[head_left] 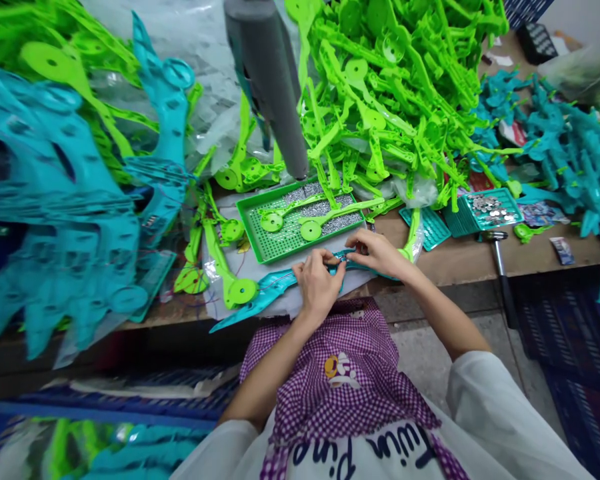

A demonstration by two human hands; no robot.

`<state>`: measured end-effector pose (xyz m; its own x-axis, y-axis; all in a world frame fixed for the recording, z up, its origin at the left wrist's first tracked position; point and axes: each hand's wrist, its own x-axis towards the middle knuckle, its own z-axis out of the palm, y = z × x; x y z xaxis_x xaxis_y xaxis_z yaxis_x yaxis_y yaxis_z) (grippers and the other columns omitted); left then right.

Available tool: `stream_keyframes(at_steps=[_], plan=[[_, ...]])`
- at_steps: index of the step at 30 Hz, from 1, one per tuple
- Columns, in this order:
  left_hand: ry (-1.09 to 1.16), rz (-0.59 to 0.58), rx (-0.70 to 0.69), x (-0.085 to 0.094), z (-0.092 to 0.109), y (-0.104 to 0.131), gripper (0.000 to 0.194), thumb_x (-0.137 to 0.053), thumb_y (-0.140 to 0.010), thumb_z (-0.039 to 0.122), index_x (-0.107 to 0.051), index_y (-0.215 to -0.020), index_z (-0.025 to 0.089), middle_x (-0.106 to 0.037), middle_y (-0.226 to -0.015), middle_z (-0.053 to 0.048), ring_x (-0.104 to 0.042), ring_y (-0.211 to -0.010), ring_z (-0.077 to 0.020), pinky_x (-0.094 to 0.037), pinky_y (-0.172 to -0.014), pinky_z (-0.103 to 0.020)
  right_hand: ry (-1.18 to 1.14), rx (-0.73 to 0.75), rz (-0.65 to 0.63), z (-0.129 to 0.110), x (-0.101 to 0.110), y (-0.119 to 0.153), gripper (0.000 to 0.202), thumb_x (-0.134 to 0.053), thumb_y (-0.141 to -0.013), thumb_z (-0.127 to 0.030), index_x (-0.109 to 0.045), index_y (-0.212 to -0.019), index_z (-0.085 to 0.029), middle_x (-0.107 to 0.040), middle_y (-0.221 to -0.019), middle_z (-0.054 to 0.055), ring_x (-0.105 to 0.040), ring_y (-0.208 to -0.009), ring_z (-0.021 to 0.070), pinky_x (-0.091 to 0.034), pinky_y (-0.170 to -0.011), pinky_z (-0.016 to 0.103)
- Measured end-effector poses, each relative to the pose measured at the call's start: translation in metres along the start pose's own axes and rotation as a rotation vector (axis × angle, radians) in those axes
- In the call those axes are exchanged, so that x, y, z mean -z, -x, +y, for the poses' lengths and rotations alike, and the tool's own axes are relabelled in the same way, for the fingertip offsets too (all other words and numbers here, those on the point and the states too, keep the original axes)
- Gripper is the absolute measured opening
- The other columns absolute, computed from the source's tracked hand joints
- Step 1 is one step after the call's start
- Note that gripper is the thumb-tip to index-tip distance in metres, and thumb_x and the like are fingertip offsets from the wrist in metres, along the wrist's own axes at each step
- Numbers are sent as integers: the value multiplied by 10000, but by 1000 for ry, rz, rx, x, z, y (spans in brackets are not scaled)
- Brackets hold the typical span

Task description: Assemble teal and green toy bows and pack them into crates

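A long turquoise plastic shell (270,293), shaped like a blade, lies along the front edge of the bench. My left hand (319,283) is closed over its middle, fingers curled on the plastic. Close beside it, my right hand (375,252) pinches at the same part of the shell; whatever small piece sits between those fingertips is hidden. Just behind my hands stands a green perforated tray (260,243) with small silvery screws (337,223) and two lime-green plastic arms (310,229) across it.
A grey electric screwdriver (273,87) hangs above the tray. Lime-green parts (380,100) are heaped behind it. Turquoise shells (55,187) are stacked at left, more (555,133) at right. A hammer (500,280) overhangs the bench edge near a basket of metal discs (493,208).
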<state>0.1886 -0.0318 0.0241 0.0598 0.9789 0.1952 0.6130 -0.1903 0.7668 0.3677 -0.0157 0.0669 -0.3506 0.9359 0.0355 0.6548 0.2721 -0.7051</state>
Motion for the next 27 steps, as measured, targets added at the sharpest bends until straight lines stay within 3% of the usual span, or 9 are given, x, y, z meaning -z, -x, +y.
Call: stream_keyframes(at_steps=[5,13,18,24,27], plan=[[-42,46,-59,-2,-3,1,254,-754,-781,227,-515,-868,224,-739,-800,13,-667,-768,-219,-332,-807,-366,122,0,1,1,-10,6,69,-600,-920,-229,-653,-926,-185,-627,-965,55,-600,-919,190,-428,-810,320],[-85,98,-201,0,-11,6,132,-689,-869,284,-591,-808,221,-737,-768,16,-664,-758,-194,-331,-795,-358,346,81,-99,-1,-12,0,189,-484,-995,-286,-646,-1001,-189,-635,-1031,76,-568,-991,213,-315,-870,360],[-92,155,-331,-2,-17,10,131,-651,-912,313,-645,-811,231,-758,-764,16,-658,-730,-179,-308,-797,-369,377,167,-178,0,-6,-5,220,-459,-1009,-310,-640,-1023,-186,-634,-1034,70,-569,-981,204,-313,-913,368],[-171,120,-532,3,-20,15,111,-594,-955,270,-698,-949,229,-773,-763,11,-670,-767,-174,-277,-799,-380,504,236,-151,3,-12,-7,279,-371,-1033,-276,-626,-1007,-168,-634,-1005,88,-569,-953,209,-324,-949,391],[-208,84,-558,6,-22,16,140,-584,-959,272,-710,-1002,228,-777,-773,-3,-672,-807,-188,-271,-800,-387,469,287,-157,7,-14,-4,278,-352,-1036,-260,-613,-1034,-166,-631,-1015,97,-568,-966,209,-357,-909,367]])
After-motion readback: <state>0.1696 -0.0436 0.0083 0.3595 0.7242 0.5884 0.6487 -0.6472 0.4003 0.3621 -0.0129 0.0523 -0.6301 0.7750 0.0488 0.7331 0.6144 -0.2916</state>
